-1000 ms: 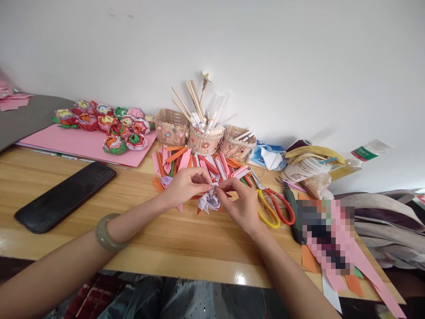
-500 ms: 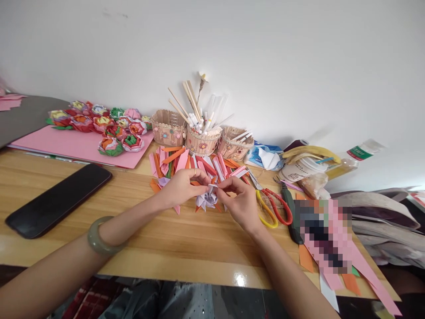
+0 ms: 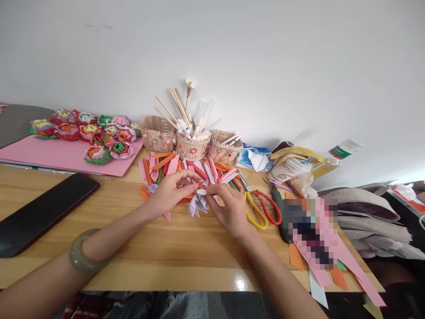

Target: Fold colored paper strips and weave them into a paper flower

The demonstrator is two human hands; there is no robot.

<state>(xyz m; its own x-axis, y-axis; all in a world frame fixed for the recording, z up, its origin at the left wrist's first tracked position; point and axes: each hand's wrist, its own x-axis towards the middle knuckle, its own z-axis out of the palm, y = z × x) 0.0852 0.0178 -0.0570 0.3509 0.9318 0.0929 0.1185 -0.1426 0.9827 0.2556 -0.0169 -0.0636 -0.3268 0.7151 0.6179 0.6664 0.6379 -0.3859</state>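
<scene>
Between my two hands is a folded-paper flower (image 3: pixel 198 204) in lilac, with an orange part at its top. My left hand (image 3: pixel 172 192) pinches it from the left, thumb and fingers close together. From the right, my right hand (image 3: pixel 229 206) pinches its upper edge, fingertips meeting those of my left hand. The fingers hide part of the paper. Just behind my hands lies a pile of folded paper strips (image 3: pixel 168 164) in pink, orange, red, green and white. Scissors (image 3: pixel 267 208) with yellow and red handles rest right of my right hand.
Paper flowers (image 3: pixel 93 133) sit on pink sheets (image 3: pixel 59 155) at the left, behind a black phone (image 3: pixel 49 212). Decorated baskets (image 3: pixel 192 148) with sticks stand by the wall. Tissues (image 3: pixel 255 157), a cup (image 3: pixel 288 170), a bottle (image 3: pixel 341 150) and paper strips (image 3: pixel 352 261) are at the right.
The view has swung a little to the right. In my fingers the paper flower has turned slightly, and the orange tips below it no longer show. Both hands still pinch it.
</scene>
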